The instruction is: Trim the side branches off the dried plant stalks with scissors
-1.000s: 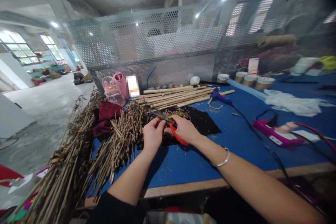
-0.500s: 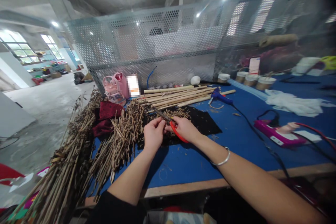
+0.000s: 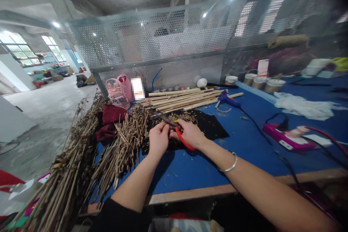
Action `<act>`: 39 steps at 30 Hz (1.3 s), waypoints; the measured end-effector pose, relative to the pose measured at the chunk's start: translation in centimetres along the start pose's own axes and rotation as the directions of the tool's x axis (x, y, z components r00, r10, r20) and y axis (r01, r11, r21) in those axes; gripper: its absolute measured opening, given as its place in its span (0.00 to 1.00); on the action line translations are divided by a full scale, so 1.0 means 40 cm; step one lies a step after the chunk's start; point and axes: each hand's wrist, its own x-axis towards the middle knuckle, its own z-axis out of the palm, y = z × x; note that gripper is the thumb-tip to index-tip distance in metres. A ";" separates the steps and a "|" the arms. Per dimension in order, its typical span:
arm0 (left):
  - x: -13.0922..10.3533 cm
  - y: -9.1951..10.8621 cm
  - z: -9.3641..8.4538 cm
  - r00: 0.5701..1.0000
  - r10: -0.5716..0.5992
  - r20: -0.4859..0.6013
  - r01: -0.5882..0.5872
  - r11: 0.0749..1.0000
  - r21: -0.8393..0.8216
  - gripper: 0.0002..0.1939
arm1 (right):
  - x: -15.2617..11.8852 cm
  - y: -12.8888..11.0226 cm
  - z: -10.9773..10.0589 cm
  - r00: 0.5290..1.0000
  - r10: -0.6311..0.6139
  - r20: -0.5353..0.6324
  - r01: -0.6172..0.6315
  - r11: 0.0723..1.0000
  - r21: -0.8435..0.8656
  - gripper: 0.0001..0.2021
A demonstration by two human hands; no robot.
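Note:
My right hand [image 3: 191,135] is closed on a pair of red-handled scissors [image 3: 182,138], whose blades point forward and left. Close beside it, my left hand [image 3: 159,138] is pinched near the blades; whatever lies between its fingertips is too small and hidden to make out. Under both hands is a black cloth [image 3: 213,126] with a heap of dry plant bits [image 3: 187,117] on it. Just left of my left hand lies a bundle of cut dry stalks [image 3: 123,145]. Longer dried stems [image 3: 67,174] hang over the table's left edge.
Behind the heap lie pale wooden sticks [image 3: 187,100] and a blue glue gun [image 3: 227,99] with a trailing cord. A purple power strip [image 3: 289,139] and white gloves [image 3: 301,107] are at right. A pink bag [image 3: 123,88] stands before the perforated metal screen [image 3: 163,50].
Both hands stay almost in place, and the scissors remain in the right hand. The scissor blades and handle have shifted very slightly.

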 end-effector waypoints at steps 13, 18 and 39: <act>0.009 -0.007 -0.007 0.995 -0.027 -0.096 0.022 0.998 -0.053 0.10 | -0.001 -0.007 -0.007 0.998 -0.046 -0.033 0.043 0.995 -0.090 0.20; 0.003 0.004 -0.009 0.991 0.047 -0.126 -0.034 0.995 0.098 0.09 | -0.002 -0.006 -0.002 0.996 -0.067 -0.053 0.062 0.993 -0.097 0.20; 0.004 -0.005 0.002 0.994 -0.003 -0.106 -0.006 0.996 -0.083 0.10 | 0.001 0.004 0.014 1.000 -0.002 -0.013 0.003 1.000 0.026 0.17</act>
